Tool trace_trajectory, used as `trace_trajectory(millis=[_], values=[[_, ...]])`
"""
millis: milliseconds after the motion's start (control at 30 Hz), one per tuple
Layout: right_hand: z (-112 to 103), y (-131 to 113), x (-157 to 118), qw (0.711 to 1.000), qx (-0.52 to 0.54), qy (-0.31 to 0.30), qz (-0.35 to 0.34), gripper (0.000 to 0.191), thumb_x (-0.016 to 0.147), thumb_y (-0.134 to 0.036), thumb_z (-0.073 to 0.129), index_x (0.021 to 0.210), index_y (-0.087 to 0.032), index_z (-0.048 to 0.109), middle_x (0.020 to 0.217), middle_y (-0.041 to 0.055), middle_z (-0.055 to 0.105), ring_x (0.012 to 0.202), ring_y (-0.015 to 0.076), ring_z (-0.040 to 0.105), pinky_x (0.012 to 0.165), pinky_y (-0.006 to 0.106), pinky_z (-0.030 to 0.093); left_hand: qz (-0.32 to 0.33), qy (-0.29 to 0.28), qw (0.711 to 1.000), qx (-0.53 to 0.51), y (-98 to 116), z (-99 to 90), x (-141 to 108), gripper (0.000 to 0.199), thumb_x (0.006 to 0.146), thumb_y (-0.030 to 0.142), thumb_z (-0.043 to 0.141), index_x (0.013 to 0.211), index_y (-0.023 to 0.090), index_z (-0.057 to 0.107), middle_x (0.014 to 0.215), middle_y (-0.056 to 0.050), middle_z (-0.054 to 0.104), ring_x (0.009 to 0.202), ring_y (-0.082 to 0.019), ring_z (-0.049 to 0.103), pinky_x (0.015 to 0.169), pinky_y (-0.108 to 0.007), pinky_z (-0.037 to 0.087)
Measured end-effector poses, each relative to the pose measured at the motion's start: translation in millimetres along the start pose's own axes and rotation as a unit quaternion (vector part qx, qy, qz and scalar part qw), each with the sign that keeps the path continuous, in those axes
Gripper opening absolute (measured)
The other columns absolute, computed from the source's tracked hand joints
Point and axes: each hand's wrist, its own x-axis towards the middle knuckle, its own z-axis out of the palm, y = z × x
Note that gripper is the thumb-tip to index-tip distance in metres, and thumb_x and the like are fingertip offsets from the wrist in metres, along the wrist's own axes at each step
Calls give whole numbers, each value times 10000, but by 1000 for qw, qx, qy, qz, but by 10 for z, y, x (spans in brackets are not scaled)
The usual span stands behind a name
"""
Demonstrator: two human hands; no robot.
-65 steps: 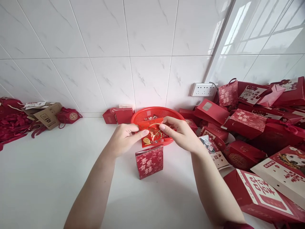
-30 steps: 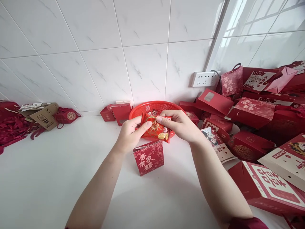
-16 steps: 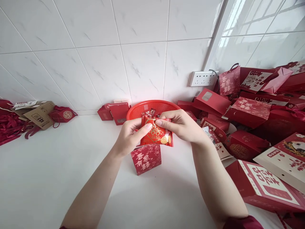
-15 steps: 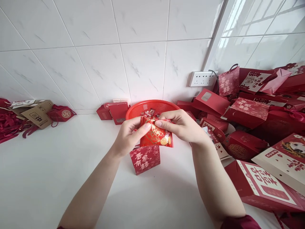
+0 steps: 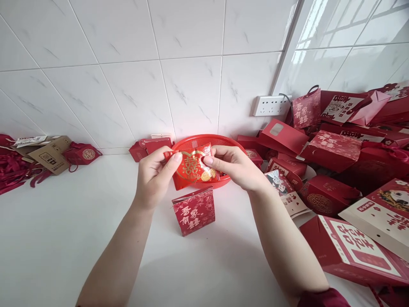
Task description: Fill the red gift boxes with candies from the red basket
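A shiny red snack packet (image 5: 191,168) with gold heart and character print is stretched between my hands. My left hand (image 5: 154,172) pinches its left end with thumb on top. On the other side my right hand (image 5: 234,166) grips the right end, thumb pressed on the front. Below the packet a dark red gift box (image 5: 194,213) with white characters stands upright on the white table (image 5: 96,238); its top edges look slightly parted. Behind the packet is a red plastic basket (image 5: 204,139), whose contents are mostly hidden by the packet and my hands.
Red gift boxes (image 5: 332,149) are heaped along the right side. Two small red boxes (image 5: 158,144) stand by the wall left of the basket. Brown cardboard boxes (image 5: 51,155) and red ribbons (image 5: 12,164) lie far left. A power strip (image 5: 271,105) is on the tiled wall.
The packet has moved left and up, turned and spread flatter, so more of its front shows. My left hand has shifted left, away from above the gift box, whose top now shows.
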Motion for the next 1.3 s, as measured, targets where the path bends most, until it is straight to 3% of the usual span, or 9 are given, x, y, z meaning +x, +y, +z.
trace_trajectory(millis=[167, 333, 433, 567, 733, 933, 1133, 1200, 1300], values=[[-17, 36, 13, 1000, 20, 0, -4, 276, 877, -441, 656, 881, -165, 674, 861, 36, 640, 767, 144, 565, 712, 271, 459, -35, -28, 999, -10, -14, 7, 12, 334, 920, 388, 593, 668, 178, 531, 637, 13, 433, 616, -113, 425, 571, -254, 370], [-23, 40, 9, 1000, 0, 8, -9, 250, 875, -421, 664, 884, -171, 668, 865, 43, 641, 818, 169, 593, 761, 303, 488, -94, -128, 986, -42, -40, -25, 30, 275, 824, 415, 713, 936, 164, 718, 942, -68, 715, 914, -222, 662, 803, -305, 537], [-7, 35, 0, 1000, -1, 9, -13, 227, 878, -391, 666, 850, -166, 667, 835, 30, 629, 784, 152, 581, 751, 296, 480, -129, -145, 981, -6, -12, -51, 33, 272, 759, 346, 786, 958, 165, 745, 985, -79, 739, 961, -247, 680, 815, -314, 558], [35, 25, -1, 1000, 29, 1, 10, 217, 869, -372, 674, 816, -163, 667, 806, 22, 636, 769, 147, 586, 737, 286, 478, -159, -174, 971, -43, 14, -68, 34, 192, 787, 324, 758, 874, 153, 742, 914, -72, 745, 833, -223, 694, 690, -294, 568], [82, 18, 11, 1000, 17, 14, 12, 260, 866, -429, 671, 861, -170, 649, 803, 9, 617, 709, 115, 550, 654, 241, 441, -153, -178, 969, -77, -22, -99, 37, 185, 789, 314, 750, 887, 157, 739, 893, -60, 737, 832, -219, 686, 716, -305, 565], [66, 74, 32, 1000, 6, 31, 1, 303, 840, -428, 703, 742, -163, 594, 700, -10, 604, 611, 94, 527, 575, 227, 412, -164, -177, 970, 36, -21, -98, 6, 217, 790, 383, 749, 857, 176, 752, 805, -53, 726, 723, -193, 667, 590, -277, 522], [89, 63, 6, 996, -54, 70, -27, 322, 833, -411, 715, 683, -158, 583, 635, -13, 593, 567, 93, 509, 537, 233, 387, -172, -182, 968, 9, -14, -76, 11, 226, 769, 364, 769, 901, 181, 757, 921, -74, 754, 850, -234, 707, 718, -311, 577], [98, 32, -12, 993, -81, 76, -31, 325, 829, -421, 717, 680, -158, 595, 640, -7, 595, 576, 100, 505, 538, 241, 387, -159, -220, 962, -7, -24, -129, 36, 256, 768, 344, 772, 974, 195, 741, 980, -70, 750, 903, -233, 705, 770, -312, 578], [72, -13, -43, 994, -74, 75, -39, 312, 826, -433, 717, 705, -164, 618, 683, 5, 611, 616, 116, 524, 573, 256, 417, -135, -352, 925, -39, -40, -240, 74, 375, 810, 399, 721, 1144, 230, 693, 1115, -87, 717, 1028, -252, 678, 881, -344, 552]])
